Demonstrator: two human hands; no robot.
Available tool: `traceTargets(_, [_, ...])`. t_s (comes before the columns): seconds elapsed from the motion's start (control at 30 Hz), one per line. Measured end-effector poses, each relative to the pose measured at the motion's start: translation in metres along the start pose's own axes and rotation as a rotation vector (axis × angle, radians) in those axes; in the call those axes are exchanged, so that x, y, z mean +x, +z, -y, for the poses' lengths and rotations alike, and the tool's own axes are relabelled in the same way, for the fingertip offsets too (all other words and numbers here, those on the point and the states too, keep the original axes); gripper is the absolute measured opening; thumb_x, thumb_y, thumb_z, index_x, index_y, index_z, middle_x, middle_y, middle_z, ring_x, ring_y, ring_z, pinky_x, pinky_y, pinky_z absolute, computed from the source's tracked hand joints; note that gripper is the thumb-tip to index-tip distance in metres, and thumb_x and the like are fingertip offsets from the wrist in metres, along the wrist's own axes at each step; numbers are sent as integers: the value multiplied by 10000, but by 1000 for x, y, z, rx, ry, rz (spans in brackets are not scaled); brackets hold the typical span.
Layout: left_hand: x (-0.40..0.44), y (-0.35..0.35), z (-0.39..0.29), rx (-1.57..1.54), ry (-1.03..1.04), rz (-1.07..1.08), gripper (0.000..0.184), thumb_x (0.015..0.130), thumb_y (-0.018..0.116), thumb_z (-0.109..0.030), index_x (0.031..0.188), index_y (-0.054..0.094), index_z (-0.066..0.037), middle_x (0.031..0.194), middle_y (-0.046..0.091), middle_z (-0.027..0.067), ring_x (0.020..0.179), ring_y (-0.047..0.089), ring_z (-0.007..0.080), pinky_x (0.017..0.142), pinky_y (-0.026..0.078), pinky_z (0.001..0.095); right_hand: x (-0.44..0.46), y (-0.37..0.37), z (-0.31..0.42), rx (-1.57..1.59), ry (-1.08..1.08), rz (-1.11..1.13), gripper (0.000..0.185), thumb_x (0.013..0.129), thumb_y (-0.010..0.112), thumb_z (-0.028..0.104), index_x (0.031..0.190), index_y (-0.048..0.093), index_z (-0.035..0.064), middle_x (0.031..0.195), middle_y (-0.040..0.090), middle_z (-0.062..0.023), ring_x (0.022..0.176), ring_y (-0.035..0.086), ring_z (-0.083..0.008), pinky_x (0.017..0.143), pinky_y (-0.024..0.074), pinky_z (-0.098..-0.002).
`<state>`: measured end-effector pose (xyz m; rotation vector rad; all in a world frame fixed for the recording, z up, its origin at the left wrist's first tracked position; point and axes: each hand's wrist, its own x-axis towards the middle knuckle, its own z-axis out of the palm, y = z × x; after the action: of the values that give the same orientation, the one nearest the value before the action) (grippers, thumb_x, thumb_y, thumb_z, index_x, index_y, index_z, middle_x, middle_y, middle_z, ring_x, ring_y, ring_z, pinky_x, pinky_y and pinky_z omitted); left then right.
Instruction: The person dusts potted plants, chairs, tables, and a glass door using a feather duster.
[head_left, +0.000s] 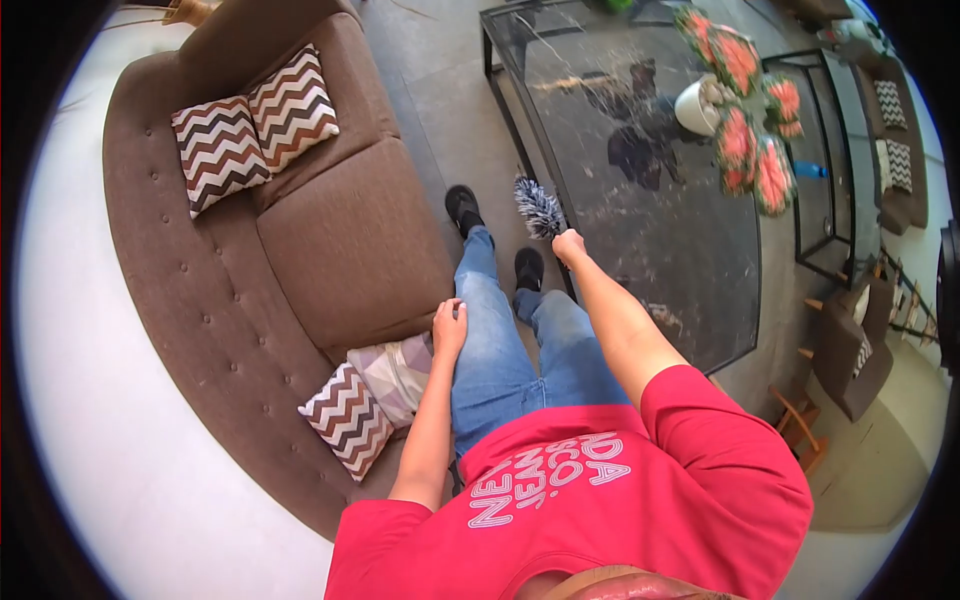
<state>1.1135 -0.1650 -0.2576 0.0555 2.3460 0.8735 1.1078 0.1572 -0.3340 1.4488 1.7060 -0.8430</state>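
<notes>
My right hand (570, 247) is closed around a fluffy duster (540, 208) with grey, white and dark strands. The duster's head is beside the left edge of the black marble-patterned table (660, 262); whether it touches the frame I cannot tell. Most of its handle is hidden in my fist. Against the side of my left thigh hangs my left hand (450, 325), its fingers loosely apart and nothing in it. It is close to the seat of the brown sofa (350, 245) and a pale patterned cushion (392, 375).
A white pot (697, 106) of pink-and-green leafy plants stands on the table. Zigzag cushions (222, 150) lie on the curved sofa. My shoes (463, 208) are on grey floor between sofa and table. Another black-framed table (835, 150) and a brown chair (850, 360) are to the right.
</notes>
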Motion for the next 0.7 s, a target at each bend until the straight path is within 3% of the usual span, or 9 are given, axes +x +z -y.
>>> traceTargets(0.1, [-43, 15, 13, -100, -57, -54, 254, 911, 558, -217, 1053, 619, -16, 991, 654, 171, 888, 641, 301, 801, 500, 389, -6, 23, -60, -41, -6, -39, 382, 919, 563, 294, 1032, 632, -65, 975, 686, -219, 849, 697, -327, 689, 553, -417])
traceTargets(0.2, [-97, 44, 27, -53, -66, 59, 256, 903, 573, -210, 1061, 621, -14, 979, 661, 169, 870, 648, 295, 783, 511, 374, -7, 44, -116, -47, 18, -29, 372, 921, 559, 292, 1015, 632, -60, 938, 689, -212, 809, 701, -321, 674, 557, -418])
traceTargets(0.33, [-159, 102, 58, -65, -140, 194, 285, 901, 588, -234, 1082, 625, -18, 982, 674, 175, 876, 664, 274, 790, 516, 373, -18, 63, -154, -61, -32, -76, 378, 924, 558, 298, 1074, 615, -44, 1080, 655, -229, 929, 674, -357, 726, 556, -444])
traceTargets(0.4, [-191, 126, 73, -66, -162, 244, 292, 904, 581, -241, 1093, 618, -21, 1004, 664, 175, 880, 660, 283, 802, 514, 379, -33, 61, -162, -94, -52, -30, 391, 928, 550, 311, 1116, 611, -26, 1170, 613, -243, 1092, 600, -385, 845, 526, -456])
traceTargets(0.47, [-217, 148, 81, -3, -124, 348, 313, 907, 561, -268, 1118, 602, -41, 1046, 641, 147, 981, 613, 315, 857, 481, 405, -34, 72, -179, -191, -103, -63, 379, 931, 543, 303, 1122, 612, -17, 1169, 614, -240, 1090, 602, -383, 865, 519, -453])
traceTargets(0.7, [-306, 174, 109, -45, -108, 273, 314, 908, 564, -267, 1119, 601, -37, 1055, 639, 146, 952, 615, 329, 849, 481, 414, -47, 115, -280, -278, -116, -57, 369, 917, 552, 265, 1152, 616, -12, 1192, 610, -233, 1090, 610, -369, 871, 523, -439])
